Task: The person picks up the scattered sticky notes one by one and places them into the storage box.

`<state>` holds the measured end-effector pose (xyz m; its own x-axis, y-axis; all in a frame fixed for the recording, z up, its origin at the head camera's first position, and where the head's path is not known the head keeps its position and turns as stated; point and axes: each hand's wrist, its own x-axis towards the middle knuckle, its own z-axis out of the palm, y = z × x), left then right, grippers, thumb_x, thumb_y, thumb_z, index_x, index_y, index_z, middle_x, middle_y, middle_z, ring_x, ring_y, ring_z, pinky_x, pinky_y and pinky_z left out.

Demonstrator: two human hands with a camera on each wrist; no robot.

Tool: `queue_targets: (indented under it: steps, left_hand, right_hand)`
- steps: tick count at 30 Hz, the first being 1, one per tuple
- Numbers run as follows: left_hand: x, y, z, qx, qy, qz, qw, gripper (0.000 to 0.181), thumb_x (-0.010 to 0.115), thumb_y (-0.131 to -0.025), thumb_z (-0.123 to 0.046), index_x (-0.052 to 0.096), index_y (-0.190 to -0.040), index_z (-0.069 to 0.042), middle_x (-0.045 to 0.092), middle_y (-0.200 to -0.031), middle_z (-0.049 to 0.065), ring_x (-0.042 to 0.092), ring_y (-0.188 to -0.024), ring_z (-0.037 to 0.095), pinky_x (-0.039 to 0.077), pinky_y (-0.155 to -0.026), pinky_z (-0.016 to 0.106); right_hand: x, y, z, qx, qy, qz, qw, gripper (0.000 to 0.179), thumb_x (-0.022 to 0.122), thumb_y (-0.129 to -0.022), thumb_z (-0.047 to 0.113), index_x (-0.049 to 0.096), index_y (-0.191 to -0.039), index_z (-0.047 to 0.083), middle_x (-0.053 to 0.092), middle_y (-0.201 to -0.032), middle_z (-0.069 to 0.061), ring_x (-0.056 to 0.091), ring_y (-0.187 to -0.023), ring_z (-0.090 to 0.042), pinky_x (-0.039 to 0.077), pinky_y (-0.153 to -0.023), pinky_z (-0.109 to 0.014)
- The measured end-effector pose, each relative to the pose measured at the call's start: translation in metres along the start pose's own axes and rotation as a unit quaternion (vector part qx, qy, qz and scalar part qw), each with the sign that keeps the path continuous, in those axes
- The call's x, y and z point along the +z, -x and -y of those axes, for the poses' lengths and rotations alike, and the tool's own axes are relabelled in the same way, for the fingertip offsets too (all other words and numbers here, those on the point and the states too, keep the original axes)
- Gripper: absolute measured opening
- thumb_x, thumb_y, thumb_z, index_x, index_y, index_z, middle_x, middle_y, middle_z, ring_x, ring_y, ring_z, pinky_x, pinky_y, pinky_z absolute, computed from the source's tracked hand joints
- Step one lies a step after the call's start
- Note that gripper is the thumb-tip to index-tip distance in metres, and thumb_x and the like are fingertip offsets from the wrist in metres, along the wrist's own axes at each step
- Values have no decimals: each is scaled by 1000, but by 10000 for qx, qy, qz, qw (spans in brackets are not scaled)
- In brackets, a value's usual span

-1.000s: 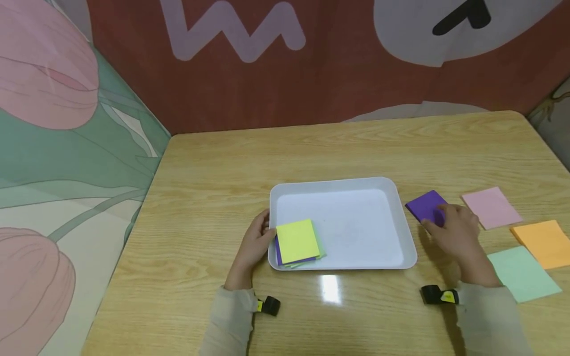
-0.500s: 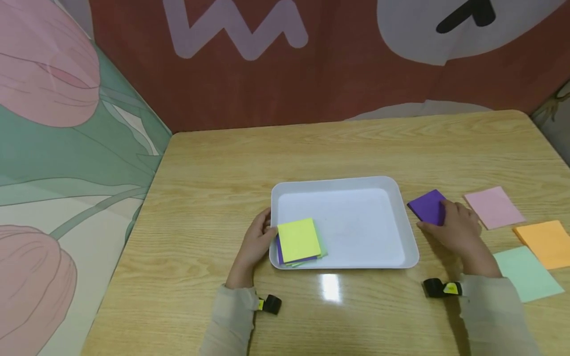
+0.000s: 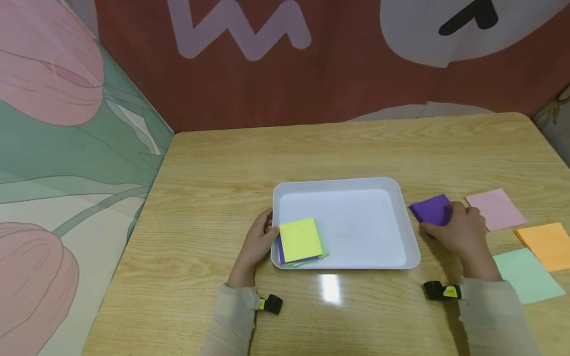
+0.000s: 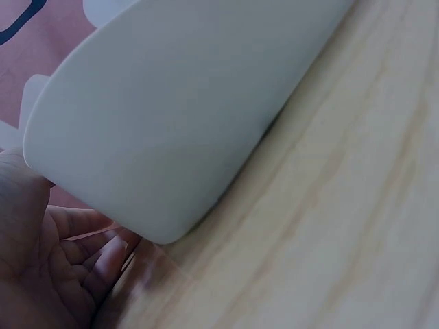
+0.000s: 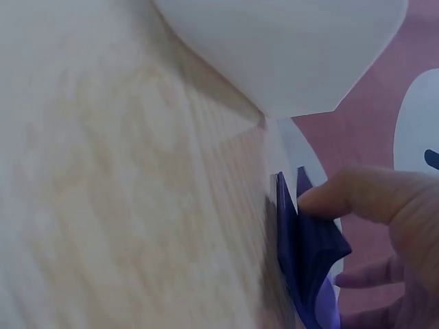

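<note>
Head view, with right wrist detail: purple notes (image 3: 431, 209) at 3 o'clock of white tray (image 3: 362, 222), just outside it on wooden surface (image 3: 378, 316), pinched in right grip (image 3: 460, 232). Newly changed: from lying flat to partly raised, one portion fanned apart from another; by judgement, lifting or separating just begun. Left grip (image 3: 255, 242), unchanged, clamped on tray's edge at 9 o'clock. Yellow notes (image 3: 301, 240) inside tray at 8 o'clock.

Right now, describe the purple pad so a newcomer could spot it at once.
On the wooden table, find the white tray. Just past its right side is the purple pad, gripped by the right hand. It's the only purple one outside the tray; neighbours are a pink square, orange square and mint square.
</note>
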<state>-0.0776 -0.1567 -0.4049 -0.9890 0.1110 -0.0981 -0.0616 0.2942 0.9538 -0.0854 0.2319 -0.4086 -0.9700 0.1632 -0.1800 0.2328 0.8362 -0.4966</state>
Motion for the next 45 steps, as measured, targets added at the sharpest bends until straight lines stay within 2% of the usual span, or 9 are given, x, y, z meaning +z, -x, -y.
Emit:
queue_targets:
  steps: [4,9,15,20,23,28,37,39,45]
  left_hand:
    - [0,0,0,20,-37,-12,10000,49,45,-79,4,32,-126,10,46,-114,24,48,-96,29,41,-81,37]
    - [0,1,-2,-40,-66,-39,10000,49,45,-79,3,33,-126,10,46,-113,24,47,-97,30,40,-82,38]
    - [2,2,-3,-87,-69,-24,9999,48,45,-80,3,33,-126,10,46,-113,24,47,-97,30,39,-83,38]
    - [2,2,-3,-94,-119,-23,9999,47,45,-81,3,32,-126,10,45,-114,24,47,-97,30,39,-83,39]
    - [2,3,-4,-50,-154,-17,9999,47,44,-81,3,33,-126,10,46,-113,24,47,-97,30,39,-82,39]
    - [2,3,-5,-14,-181,-56,9998,47,45,-80,4,34,-125,11,46,-112,25,47,-97,30,39,-82,39]
    - [1,1,-1,103,-148,-84,9998,46,45,-79,4,35,-124,11,46,-112,24,49,-95,30,41,-80,37]
    - [1,1,0,140,-141,-83,9998,46,45,-79,4,36,-123,11,46,-111,24,49,-95,30,41,-80,37]
    - [0,0,1,-1,-83,-76,9999,47,45,-79,3,35,-125,9,45,-113,22,48,-96,28,41,-80,36]
  right_hand:
    - [0,3,1,70,-213,-242,9995,78,64,-71,35,29,-116,-17,25,-104,-43,26,-91,-52,28,-64,-55]
    - [1,5,1,0,-233,-324,9992,79,68,-67,28,28,-116,-18,26,-101,-42,24,-91,-52,27,-63,-54]
    - [0,4,-1,-248,-11,-139,9996,95,72,-60,24,17,-131,-8,20,-100,-45,21,-87,-53,29,-56,-50]
    - [-4,6,0,-333,290,200,9988,105,72,-61,29,4,-138,6,14,-98,-48,19,-81,-52,32,-50,-46]
    - [-5,8,1,-380,429,301,9979,105,72,-61,33,7,-138,6,14,-96,-47,19,-79,-51,30,-52,-46]
    - [-5,11,1,-499,392,203,9978,98,73,-60,34,19,-134,-1,18,-92,-42,20,-79,-49,26,-55,-47]
    - [-6,17,4,18,-158,24,9999,103,75,-58,30,9,-128,-7,14,-101,-45,23,-85,-52,37,-54,-54]
    - [-6,18,6,104,-210,-60,9997,104,74,-58,31,7,-128,-8,15,-101,-45,26,-83,-51,37,-54,-54]
    - [-5,21,8,268,-321,-417,9983,97,69,-65,31,5,-126,-9,19,-101,-44,31,-80,-49,38,-59,-55]
